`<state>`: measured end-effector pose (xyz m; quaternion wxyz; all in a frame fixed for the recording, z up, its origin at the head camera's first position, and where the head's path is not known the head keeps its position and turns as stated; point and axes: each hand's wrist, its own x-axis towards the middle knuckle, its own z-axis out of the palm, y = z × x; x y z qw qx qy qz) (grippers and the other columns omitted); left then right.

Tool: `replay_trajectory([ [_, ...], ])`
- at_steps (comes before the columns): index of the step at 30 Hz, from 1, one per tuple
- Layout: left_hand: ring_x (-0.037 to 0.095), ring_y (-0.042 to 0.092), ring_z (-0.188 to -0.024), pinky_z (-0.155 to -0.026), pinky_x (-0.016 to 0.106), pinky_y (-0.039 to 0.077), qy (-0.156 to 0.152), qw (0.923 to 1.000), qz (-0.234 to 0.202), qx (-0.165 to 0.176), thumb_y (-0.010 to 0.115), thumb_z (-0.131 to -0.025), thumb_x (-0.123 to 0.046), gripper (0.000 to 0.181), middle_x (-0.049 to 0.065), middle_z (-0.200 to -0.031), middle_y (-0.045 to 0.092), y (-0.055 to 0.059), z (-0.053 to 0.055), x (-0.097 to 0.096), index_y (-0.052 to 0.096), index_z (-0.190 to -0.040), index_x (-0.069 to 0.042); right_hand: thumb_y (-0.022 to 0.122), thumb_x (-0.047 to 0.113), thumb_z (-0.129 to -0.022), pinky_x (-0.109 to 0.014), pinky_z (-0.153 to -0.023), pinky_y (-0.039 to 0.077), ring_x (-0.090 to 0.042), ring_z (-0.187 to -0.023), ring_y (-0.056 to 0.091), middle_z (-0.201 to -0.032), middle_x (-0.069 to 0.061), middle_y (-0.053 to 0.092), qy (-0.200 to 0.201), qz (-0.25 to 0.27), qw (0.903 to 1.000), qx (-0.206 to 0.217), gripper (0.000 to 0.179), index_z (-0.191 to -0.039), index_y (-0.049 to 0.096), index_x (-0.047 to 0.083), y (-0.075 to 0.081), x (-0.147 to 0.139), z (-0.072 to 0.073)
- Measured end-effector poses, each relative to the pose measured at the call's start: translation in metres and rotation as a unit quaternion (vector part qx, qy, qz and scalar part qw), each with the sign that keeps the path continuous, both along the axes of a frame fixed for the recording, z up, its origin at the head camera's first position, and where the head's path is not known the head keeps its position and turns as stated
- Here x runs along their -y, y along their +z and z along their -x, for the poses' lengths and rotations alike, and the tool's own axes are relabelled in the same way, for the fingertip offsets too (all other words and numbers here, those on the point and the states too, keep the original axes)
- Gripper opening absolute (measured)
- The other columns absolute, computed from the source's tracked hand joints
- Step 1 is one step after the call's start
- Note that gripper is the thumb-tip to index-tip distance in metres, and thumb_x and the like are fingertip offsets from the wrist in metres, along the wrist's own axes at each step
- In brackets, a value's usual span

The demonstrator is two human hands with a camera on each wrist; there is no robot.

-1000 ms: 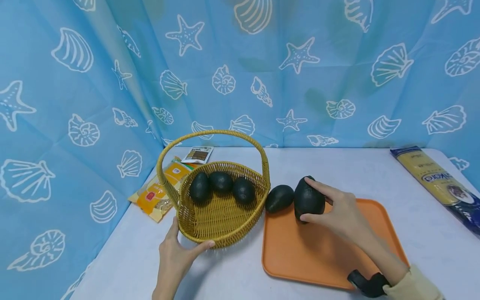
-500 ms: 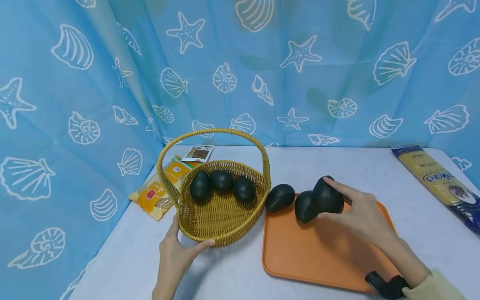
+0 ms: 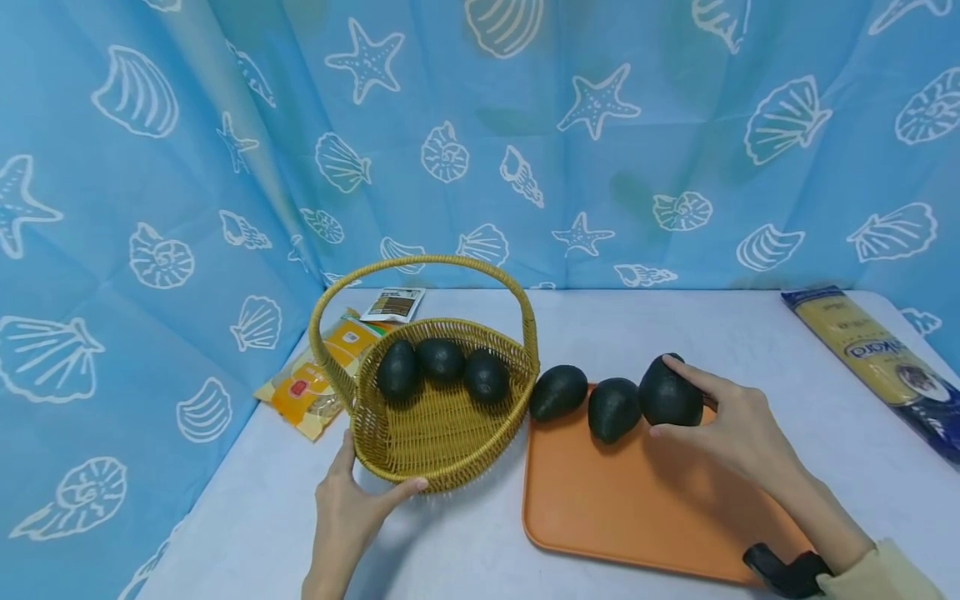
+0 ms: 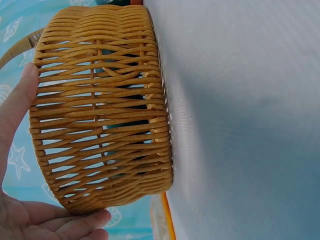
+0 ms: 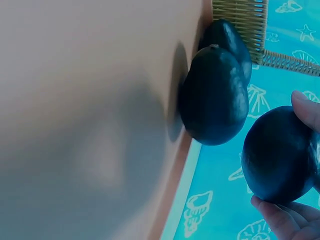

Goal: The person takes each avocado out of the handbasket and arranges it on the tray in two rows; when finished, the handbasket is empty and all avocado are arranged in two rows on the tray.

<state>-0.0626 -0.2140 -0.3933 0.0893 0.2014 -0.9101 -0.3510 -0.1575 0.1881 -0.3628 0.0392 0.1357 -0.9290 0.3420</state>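
In the head view my right hand (image 3: 738,429) holds a dark green avocado (image 3: 670,392) between thumb and fingers, above the back of an orange tray (image 3: 637,517). The right wrist view shows this avocado (image 5: 277,155) raised clear of the tray surface. To its left, a second avocado (image 3: 614,410) lies on the tray, and a third avocado (image 3: 558,392) sits at the tray's back left corner, beside a yellow wicker basket (image 3: 442,450). My left hand (image 3: 348,508) grips the basket's front left, thumb on the rim. Three avocados (image 3: 441,360) lie at the back inside the basket.
An orange and clear food packet (image 3: 303,392) lies left of the basket, partly behind it, with a small white sachet (image 3: 393,305) further back. A long pasta bag (image 3: 873,358) lies at the far right. A blue seashell curtain (image 3: 450,125) hangs behind the white table (image 3: 262,508).
My right hand has moved right with its avocado, so the avocado lying on the tray, mostly hidden before, now shows fully. My left hand and the basket stay in place.
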Motion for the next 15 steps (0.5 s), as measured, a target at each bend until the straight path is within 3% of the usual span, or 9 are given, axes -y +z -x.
replay_trajectory([
  [9,0.045,0.037,-0.136,-0.106,0.058,0.04,-0.004,1.0,0.003,-0.004,0.084,-0.058,-0.06,0.127,0.027,-0.149,0.036,0.001,0.0,0.001,0.022,-0.151,0.0,0.084,0.042,-0.07,-0.063,-0.089,0.049,-0.055,-0.118,0.05,-0.137,-0.034,0.048,-0.004,-0.003,1.0,0.004,0.091,-0.145,0.044,0.009,-0.01,-0.006,0.002],
  [15,0.044,0.037,-0.137,-0.107,0.058,0.039,0.0,1.0,0.001,-0.001,0.084,-0.058,-0.06,0.128,0.026,-0.15,0.036,0.0,0.0,0.0,0.021,-0.152,-0.001,0.084,0.045,-0.069,-0.055,-0.079,0.054,-0.051,-0.112,0.055,-0.132,-0.033,0.052,-0.004,-0.028,0.9996,0.002,0.088,-0.142,0.049,0.009,-0.018,-0.006,0.004],
])
